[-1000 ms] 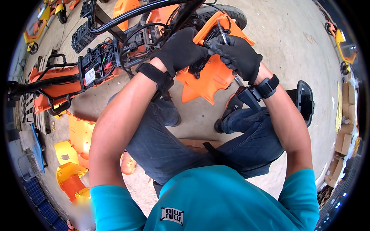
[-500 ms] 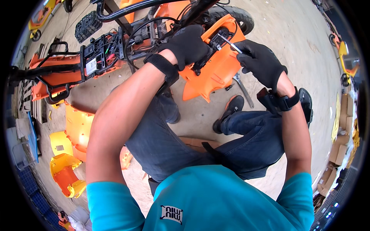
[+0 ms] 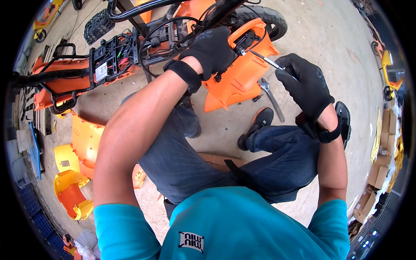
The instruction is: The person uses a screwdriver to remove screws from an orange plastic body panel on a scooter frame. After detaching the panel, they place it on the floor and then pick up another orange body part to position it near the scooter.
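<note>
My left hand [image 3: 213, 52], in a black glove, is closed on the left edge of an orange plastic panel [image 3: 242, 80]; its fingertips are partly hidden. A black fitting [image 3: 248, 40] with a small metal piece is mounted on the panel's upper part. My right hand [image 3: 305, 82], gloved too, holds a screwdriver [image 3: 269, 61] pinched between thumb and fingers. Its shaft slants up and left, and the tip is close to the fitting; whether they touch I cannot tell. Just below and right of the panel, an adjustable wrench [image 3: 272, 100] lies on the floor.
A partly stripped scooter frame [image 3: 115, 60] with exposed cables stretches across the upper left, its black wheel [image 3: 271, 24] behind the panel. A black crate-like part [image 3: 99, 28] sits beyond it. Orange and yellow covers [image 3: 71, 195] lie at lower left. Cardboard boxes [image 3: 381, 167] line the right side.
My right hand has drawn back to the right and slightly toward me with the screwdriver, whose tip is lower on the fitting. My left hand has stayed on the panel, which is slightly shifted.
</note>
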`<control>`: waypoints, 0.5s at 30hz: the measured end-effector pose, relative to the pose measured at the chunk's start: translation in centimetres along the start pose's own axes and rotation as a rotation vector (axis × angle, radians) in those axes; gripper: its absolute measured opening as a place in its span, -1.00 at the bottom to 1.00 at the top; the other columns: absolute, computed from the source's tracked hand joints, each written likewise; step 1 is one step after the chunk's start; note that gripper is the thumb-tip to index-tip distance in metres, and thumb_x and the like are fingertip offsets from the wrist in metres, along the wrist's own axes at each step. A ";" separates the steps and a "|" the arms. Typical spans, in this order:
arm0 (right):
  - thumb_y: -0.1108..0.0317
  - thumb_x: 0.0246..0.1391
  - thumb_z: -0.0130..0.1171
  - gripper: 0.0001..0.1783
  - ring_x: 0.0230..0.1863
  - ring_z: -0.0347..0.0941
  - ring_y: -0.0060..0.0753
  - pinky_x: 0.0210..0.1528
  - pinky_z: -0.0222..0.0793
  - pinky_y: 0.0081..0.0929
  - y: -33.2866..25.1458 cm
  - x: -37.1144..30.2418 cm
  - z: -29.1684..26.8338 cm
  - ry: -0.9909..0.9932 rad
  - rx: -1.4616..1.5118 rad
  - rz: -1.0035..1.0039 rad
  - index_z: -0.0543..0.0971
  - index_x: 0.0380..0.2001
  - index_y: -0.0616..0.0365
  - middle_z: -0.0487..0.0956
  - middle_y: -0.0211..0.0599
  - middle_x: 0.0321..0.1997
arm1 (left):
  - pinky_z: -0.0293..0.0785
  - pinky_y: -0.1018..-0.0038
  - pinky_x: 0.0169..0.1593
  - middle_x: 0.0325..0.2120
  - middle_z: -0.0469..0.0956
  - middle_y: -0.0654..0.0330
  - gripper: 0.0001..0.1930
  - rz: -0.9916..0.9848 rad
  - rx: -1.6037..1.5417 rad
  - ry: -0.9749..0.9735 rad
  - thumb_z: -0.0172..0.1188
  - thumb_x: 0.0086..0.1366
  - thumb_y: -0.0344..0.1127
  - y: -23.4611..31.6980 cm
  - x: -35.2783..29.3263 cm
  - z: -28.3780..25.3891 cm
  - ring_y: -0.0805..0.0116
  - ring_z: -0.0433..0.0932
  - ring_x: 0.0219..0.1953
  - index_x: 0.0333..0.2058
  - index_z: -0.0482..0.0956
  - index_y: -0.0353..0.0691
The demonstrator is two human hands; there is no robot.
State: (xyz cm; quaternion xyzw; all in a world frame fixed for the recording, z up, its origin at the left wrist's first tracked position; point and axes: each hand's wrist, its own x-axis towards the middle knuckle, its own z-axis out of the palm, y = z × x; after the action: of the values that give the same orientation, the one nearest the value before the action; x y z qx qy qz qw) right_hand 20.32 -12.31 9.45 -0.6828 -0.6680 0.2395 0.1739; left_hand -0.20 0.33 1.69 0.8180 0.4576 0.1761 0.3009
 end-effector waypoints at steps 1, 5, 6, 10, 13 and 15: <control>0.29 0.08 0.17 -0.72 -0.35 0.54 -0.20 -0.24 0.41 -0.36 0.0 0.1 0.0 0.006 -0.002 0.002 0.56 -0.17 0.20 0.59 -0.14 -0.35 | 0.49 0.23 -0.10 -0.26 0.58 -0.14 -0.59 0.000 0.000 -0.002 0.26 0.06 -0.24 0.0 0.1 0.1 -0.06 0.58 -0.15 -0.13 0.51 -0.34; 0.29 0.07 0.18 -0.76 -0.36 0.52 -0.18 -0.25 0.41 -0.34 1.2 0.4 0.8 0.132 -0.010 -0.134 0.57 -0.24 0.21 0.56 -0.15 -0.36 | 0.49 0.24 -0.11 -0.29 0.59 -0.14 -0.61 0.014 -0.006 0.001 0.25 0.05 -0.25 -0.4 0.5 0.5 -0.06 0.59 -0.18 -0.15 0.53 -0.35; 0.29 0.07 0.18 -0.76 -0.36 0.52 -0.18 -0.25 0.41 -0.33 1.0 0.4 0.8 0.117 -0.006 -0.129 0.57 -0.25 0.21 0.56 -0.15 -0.36 | 0.49 0.24 -0.12 -0.29 0.59 -0.14 -0.61 0.019 -0.010 0.005 0.24 0.05 -0.25 -0.6 0.6 0.6 -0.06 0.59 -0.19 -0.16 0.54 -0.35; 0.29 0.08 0.18 -0.78 -0.33 0.50 -0.14 -0.23 0.40 -0.31 1.0 0.3 1.1 0.099 -0.009 -0.109 0.57 -0.26 0.19 0.54 -0.14 -0.38 | 0.50 0.26 -0.16 -0.33 0.59 -0.14 -0.62 0.022 -0.009 0.008 0.25 0.05 -0.27 -0.9 0.7 0.8 -0.01 0.61 -0.23 -0.17 0.54 -0.37; 0.28 0.08 0.18 -0.78 -0.30 0.50 -0.11 -0.21 0.40 -0.29 1.6 0.4 1.5 0.124 -0.015 -0.152 0.57 -0.27 0.18 0.54 -0.14 -0.35 | 0.50 0.27 -0.18 -0.35 0.59 -0.13 -0.61 0.028 -0.017 0.009 0.25 0.04 -0.29 -0.9 0.7 0.9 0.01 0.61 -0.25 -0.16 0.54 -0.39; 0.26 0.08 0.18 -0.78 -0.29 0.50 -0.10 -0.21 0.40 -0.28 1.6 0.5 1.5 0.108 -0.019 -0.144 0.57 -0.28 0.18 0.54 -0.14 -0.34 | 0.50 0.28 -0.18 -0.35 0.59 -0.13 -0.61 0.003 -0.020 0.007 0.26 0.04 -0.30 -0.5 0.6 0.7 0.02 0.62 -0.26 -0.16 0.53 -0.39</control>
State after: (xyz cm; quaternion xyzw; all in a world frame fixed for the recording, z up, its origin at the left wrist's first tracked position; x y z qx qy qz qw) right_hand 20.85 -12.03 7.28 -0.6465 -0.7071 0.1832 0.2199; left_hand 0.18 0.76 0.80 0.8149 0.4556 0.1839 0.3075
